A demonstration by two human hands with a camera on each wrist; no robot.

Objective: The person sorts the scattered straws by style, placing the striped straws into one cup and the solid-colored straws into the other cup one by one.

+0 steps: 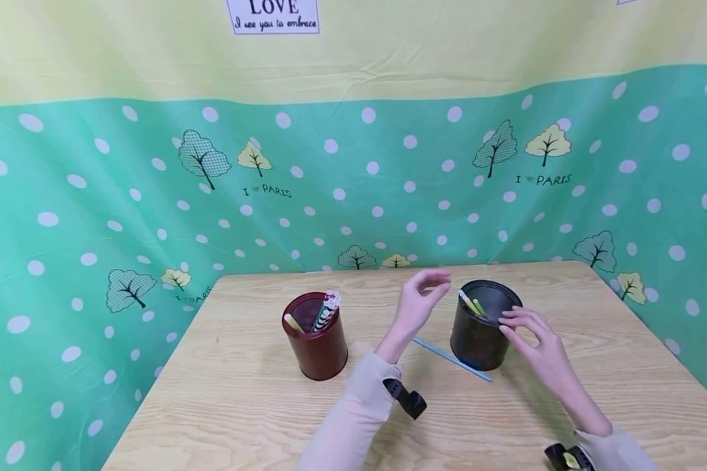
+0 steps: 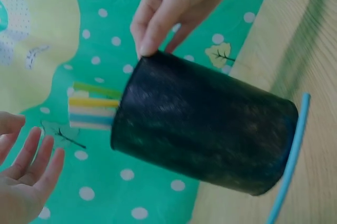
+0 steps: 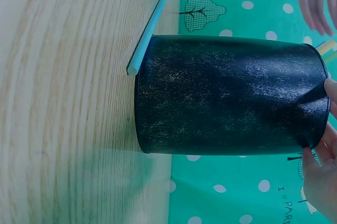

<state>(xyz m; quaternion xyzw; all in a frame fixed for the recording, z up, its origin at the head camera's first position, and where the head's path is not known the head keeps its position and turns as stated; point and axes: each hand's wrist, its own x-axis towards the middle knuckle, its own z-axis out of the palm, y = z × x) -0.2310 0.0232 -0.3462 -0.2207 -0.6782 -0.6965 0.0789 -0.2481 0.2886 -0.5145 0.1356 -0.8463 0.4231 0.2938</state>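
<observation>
A black cylindrical pen holder (image 1: 479, 337) stands upright on the table with several thin sticks, among them a yellow one (image 2: 93, 102) and a green one (image 2: 96, 89), leaning in it. My right hand (image 1: 536, 350) pinches its rim on the near right side, as the left wrist view (image 2: 181, 5) shows too. Just left of the rim, my left hand (image 1: 421, 301) hovers with bent, relaxed fingers and nothing in it. A thin blue stick (image 1: 452, 359) lies on the table by the holder's base, passing under the left forearm's side.
To the left stands a dark red cylindrical holder (image 1: 321, 356) with a pale yellow stick and striped, flower-topped sticks (image 1: 326, 313) in it. The wooden table (image 1: 235, 392) ends at a green dotted curtain (image 1: 383, 196) behind and at both sides.
</observation>
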